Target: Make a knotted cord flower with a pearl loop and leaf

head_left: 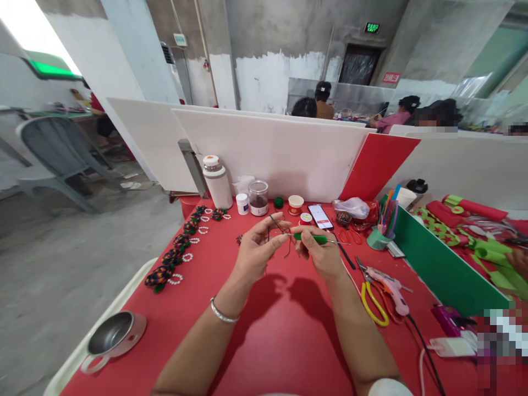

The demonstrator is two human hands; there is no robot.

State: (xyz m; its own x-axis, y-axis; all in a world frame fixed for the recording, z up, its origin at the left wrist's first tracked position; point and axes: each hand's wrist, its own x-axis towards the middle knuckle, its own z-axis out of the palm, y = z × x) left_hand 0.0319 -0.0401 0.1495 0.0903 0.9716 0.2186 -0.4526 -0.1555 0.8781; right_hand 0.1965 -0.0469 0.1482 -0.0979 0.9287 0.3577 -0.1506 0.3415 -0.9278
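Left hand point(258, 250): raised above the middle of the counter point(289, 335), thumb and forefinger pinched shut on a dark cord point(275, 223). The cord's loose ends rise toward 12 o'clock and hang below the fingers. A silver bracelet point(223, 313) sits on that wrist.

Right hand point(325, 254): just beside the left, at its 3 o'clock, and closed around a green-handled tool point(315, 238). The tool lies level. Its green end points at the left fingertips, and a thin metal shaft juts out toward 3 o'clock.

At 12 o'clock from the hands:
- a phone point(320, 216) lies flat with its screen lit, text too small to read
- a thread spool point(306, 218) lies just left of the phone
- a paper cup point(296, 204) carries red print, not legible
- a green ball point(279, 202), a clear jar point(258, 198) with dark contents, a small white pot point(242, 203) and a tall white bottle point(218, 181) stand in a row against the white partition point(284, 154)

From 9 to 11 o'clock, a line of dark beaded ornaments point(173, 256) runs along the counter edge. A steel cup point(113, 333) stands at 8 o'clock.

At 4 o'clock lie yellow-handled scissors point(373, 301) and a glue gun point(391, 287), touching. A green cup of pens point(381, 231) stands at 2 o'clock.

Signage: a green lit sign point(372, 27) above the far doorway and a red sign point(391, 77) beside it both bear characters too blurred to read.
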